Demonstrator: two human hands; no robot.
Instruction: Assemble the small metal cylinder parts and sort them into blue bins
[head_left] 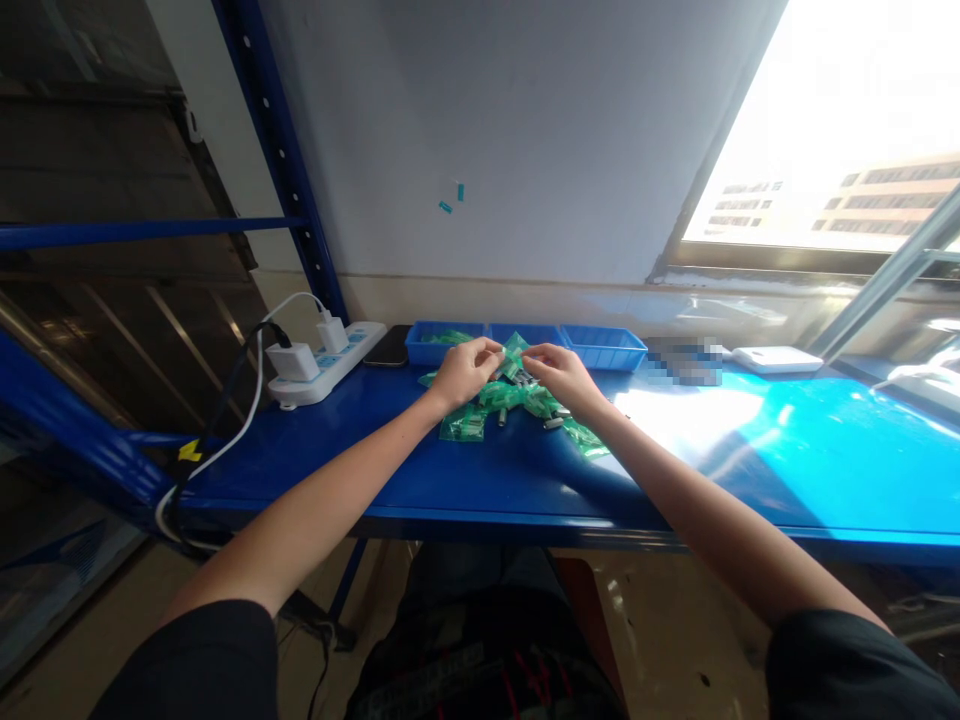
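Observation:
My left hand [466, 372] and my right hand [561, 378] are raised over the middle of the blue table, fingertips close together. A small green plastic bag [514, 350] is between them, its edges pinched by the fingers of both hands. Below the hands lies a pile of similar green bags [504, 396], with small silvery metal pieces among them. One flat green bag [463, 424] holding metal pieces rests by my left wrist. Another green bag [585, 438] lies under my right forearm. A loose metal piece [553, 423] sits at the near side of the pile.
Three blue bins stand behind the pile; the left bin [420, 350] contains green bags, the right bin [607, 350] is at the other end. A dark phone [387, 346] and a white power strip [349, 356] with plugged-in chargers lie left. A white device [777, 360] lies right.

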